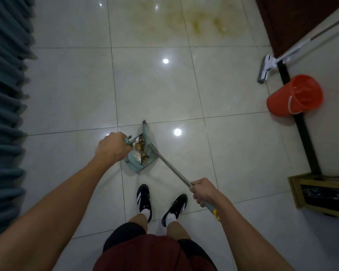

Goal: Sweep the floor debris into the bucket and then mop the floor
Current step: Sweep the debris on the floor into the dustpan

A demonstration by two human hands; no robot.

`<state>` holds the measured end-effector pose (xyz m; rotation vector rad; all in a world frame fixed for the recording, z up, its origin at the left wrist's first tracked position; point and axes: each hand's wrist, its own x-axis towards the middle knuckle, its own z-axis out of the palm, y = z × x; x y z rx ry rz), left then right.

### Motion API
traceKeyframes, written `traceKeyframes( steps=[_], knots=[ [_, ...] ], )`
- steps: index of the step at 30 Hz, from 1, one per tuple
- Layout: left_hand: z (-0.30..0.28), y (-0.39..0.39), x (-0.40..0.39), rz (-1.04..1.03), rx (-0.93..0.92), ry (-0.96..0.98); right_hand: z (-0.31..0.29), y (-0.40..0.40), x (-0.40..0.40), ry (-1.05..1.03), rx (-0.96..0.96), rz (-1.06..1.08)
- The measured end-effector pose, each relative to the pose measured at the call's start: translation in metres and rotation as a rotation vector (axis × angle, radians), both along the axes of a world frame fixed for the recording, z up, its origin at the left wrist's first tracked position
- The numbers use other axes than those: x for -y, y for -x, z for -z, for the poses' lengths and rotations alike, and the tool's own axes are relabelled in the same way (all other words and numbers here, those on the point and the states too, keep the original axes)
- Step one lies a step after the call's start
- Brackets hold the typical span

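Left hand (110,148), fingers curled tight round the teal dustpan (138,159) handle; right hand (203,191) fisted on the broom (170,167), its shaft slanting from lower right up to the pan. Debris (140,148) sits heaped inside. One orange bucket (294,95) tips against the right wall, one mop (266,68) just beyond. No readable writing.
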<state>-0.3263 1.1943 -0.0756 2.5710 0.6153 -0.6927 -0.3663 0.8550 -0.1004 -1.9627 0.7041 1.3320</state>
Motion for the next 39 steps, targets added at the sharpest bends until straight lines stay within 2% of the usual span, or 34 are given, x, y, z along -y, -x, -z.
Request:
traceKeyframes(
  steps=[8, 16, 30, 39],
  knots=[
    [-0.015, -0.003, 0.008, 0.077, 0.012, 0.023, -0.034, 0.006, 0.007, 0.054, 0.073, 0.044],
    [-0.040, -0.035, 0.054, 0.198, 0.074, 0.014, -0.047, -0.008, 0.036, 0.086, 0.206, 0.126],
    [-0.059, -0.118, 0.182, 0.310, 0.144, -0.026, -0.045, -0.028, 0.166, -0.139, 0.302, 0.641],
    [-0.099, -0.176, 0.309, 0.358, 0.271, 0.043, -0.045, -0.085, 0.273, -0.115, 0.357, 0.868]
  ],
)
